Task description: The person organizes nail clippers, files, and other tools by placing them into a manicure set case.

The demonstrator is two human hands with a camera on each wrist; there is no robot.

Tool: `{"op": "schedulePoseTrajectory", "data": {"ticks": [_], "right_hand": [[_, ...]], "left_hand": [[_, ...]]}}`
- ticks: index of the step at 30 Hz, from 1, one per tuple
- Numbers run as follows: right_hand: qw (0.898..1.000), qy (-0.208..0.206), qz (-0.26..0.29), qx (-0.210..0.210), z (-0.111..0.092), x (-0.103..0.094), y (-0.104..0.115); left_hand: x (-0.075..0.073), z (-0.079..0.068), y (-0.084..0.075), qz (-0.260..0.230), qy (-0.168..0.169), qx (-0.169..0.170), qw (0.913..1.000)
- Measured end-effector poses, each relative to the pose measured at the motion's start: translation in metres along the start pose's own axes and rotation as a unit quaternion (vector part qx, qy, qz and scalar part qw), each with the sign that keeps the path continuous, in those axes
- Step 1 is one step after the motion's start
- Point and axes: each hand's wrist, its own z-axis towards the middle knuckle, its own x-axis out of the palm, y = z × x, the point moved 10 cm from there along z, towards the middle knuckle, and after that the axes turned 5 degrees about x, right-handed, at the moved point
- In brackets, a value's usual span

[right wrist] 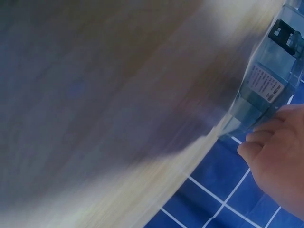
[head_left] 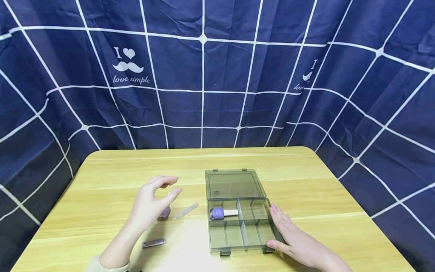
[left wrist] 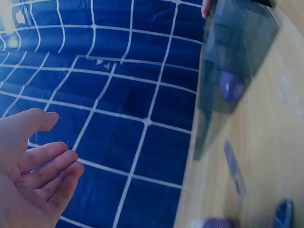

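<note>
A translucent grey-green compartment box [head_left: 242, 226] lies on the table with its lid [head_left: 236, 184] folded back. In its far left compartment lies a nail polish bottle [head_left: 217, 213], purple with a white cap. My right hand [head_left: 297, 240] rests along the box's right side, fingers extended and thumb by the front corner. Above the table, left of the box, my left hand [head_left: 144, 206] holds nothing, thumb and fingers apart. Just beneath it is a second purple bottle [head_left: 164, 214], partly covered by that hand. A clear nail file [head_left: 186, 210] and a nail clipper [head_left: 153, 243] lie nearby.
The wooden table [head_left: 306, 177] has rounded far corners. Dark blue cloth [head_left: 224, 109] with white grid lines hangs behind it and along both sides. Two dark latches [head_left: 225, 252] stick out from the box's front edge.
</note>
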Motion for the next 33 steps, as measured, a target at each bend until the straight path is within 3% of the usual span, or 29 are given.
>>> {"op": "schedulePoseTrajectory", "data": {"ticks": [5,15,26,33], "right_hand": [[1.000,0.006,0.008,0.008,0.001,0.000,-0.001],[1.000,0.004,0.009,0.004,0.000,0.001,-0.001],[1.000,0.013,0.007,0.011,0.002,-0.001,0.000],[1.000,0.018,0.010,0.017,0.003,-0.001,-0.001]], "left_hand": [[-0.010,-0.009,0.018,0.020,-0.005,-0.027,0.9994],[-0.017,-0.023,0.044,0.045,-0.022,-0.033,0.9982],[-0.002,-0.037,0.072,0.047,0.011,-0.087,0.9950],[0.012,-0.045,0.073,0.037,0.041,-0.086,0.9947]]}}
